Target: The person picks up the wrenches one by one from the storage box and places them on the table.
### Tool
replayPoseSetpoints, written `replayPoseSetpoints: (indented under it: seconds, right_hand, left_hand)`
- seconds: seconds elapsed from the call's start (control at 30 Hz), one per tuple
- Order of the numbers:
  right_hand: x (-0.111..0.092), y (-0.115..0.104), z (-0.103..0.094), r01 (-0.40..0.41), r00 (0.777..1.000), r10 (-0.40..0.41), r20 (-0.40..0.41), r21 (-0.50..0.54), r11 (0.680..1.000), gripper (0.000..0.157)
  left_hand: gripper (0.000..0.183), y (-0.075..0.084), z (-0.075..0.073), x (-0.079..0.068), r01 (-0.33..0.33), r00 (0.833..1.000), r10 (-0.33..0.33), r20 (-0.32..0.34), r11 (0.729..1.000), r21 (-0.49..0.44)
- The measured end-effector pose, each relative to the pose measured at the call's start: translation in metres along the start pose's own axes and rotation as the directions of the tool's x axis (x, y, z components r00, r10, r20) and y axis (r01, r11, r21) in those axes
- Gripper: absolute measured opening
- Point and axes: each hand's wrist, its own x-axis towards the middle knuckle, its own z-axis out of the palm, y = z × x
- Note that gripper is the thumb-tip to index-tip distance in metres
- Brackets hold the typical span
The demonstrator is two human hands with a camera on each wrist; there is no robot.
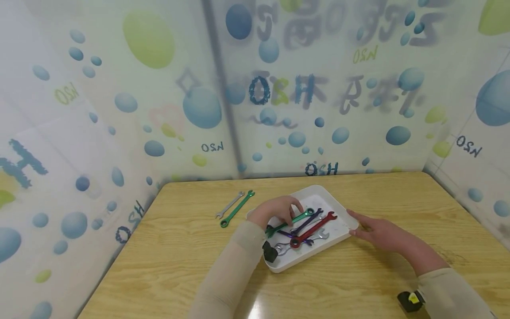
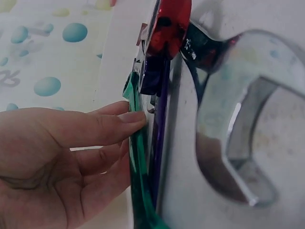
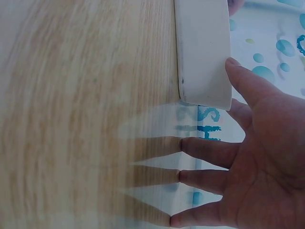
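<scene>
A white tray (image 1: 321, 196) sits at an angle on the table with several wrenches in it. My left hand (image 1: 279, 210) reaches over its left side and pinches a green ratchet wrench (image 1: 301, 216) between thumb and fingers; the left wrist view shows the green wrench (image 2: 138, 152) on edge at the fingertips. Beside it lie purple wrenches (image 1: 306, 225), a red ratchet wrench (image 1: 315, 230) on top, and a silver wrench (image 1: 322, 235) beneath. My right hand (image 1: 384, 234) is at the tray's right corner, fingers straight and spread, thumb tip at the tray wall (image 3: 205, 57).
Left of the tray, a silver wrench (image 1: 229, 205) and another green ratchet wrench (image 1: 237, 209) lie side by side on the wooden table (image 1: 167, 248). Patterned curtain-like walls (image 1: 279, 133) stand behind and along both sides of the table.
</scene>
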Motion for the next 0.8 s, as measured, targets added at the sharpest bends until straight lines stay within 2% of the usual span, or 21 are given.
replayPoseSetpoints:
  seconds: [0.17,0.3,0.5,0.8]
  right_hand:
    - [0.0,0.0,0.0,0.003,1.0,-0.003,0.002,0.003,1.0,0.079]
    - [0.0,0.0,0.001,0.004,1.0,-0.004,0.005,0.012,1.0,0.081]
    - [0.0,0.001,0.001,0.005,1.0,-0.005,0.006,0.015,1.0,0.082]
    - [0.001,0.001,0.0,-0.008,1.0,0.007,0.02,0.011,1.0,0.083]
  left_hand:
    - [0.033,0.002,0.0,0.0,0.045,0.999,-0.045,0.0,0.999,0.006]
    - [0.03,0.003,0.0,-0.003,0.056,0.998,-0.056,0.01,0.998,0.009]
    - [0.031,0.005,-0.002,-0.008,0.068,0.996,-0.068,0.05,0.998,-0.001]
    - [0.037,0.007,-0.007,-0.011,0.059,0.998,-0.057,0.034,0.996,-0.065]
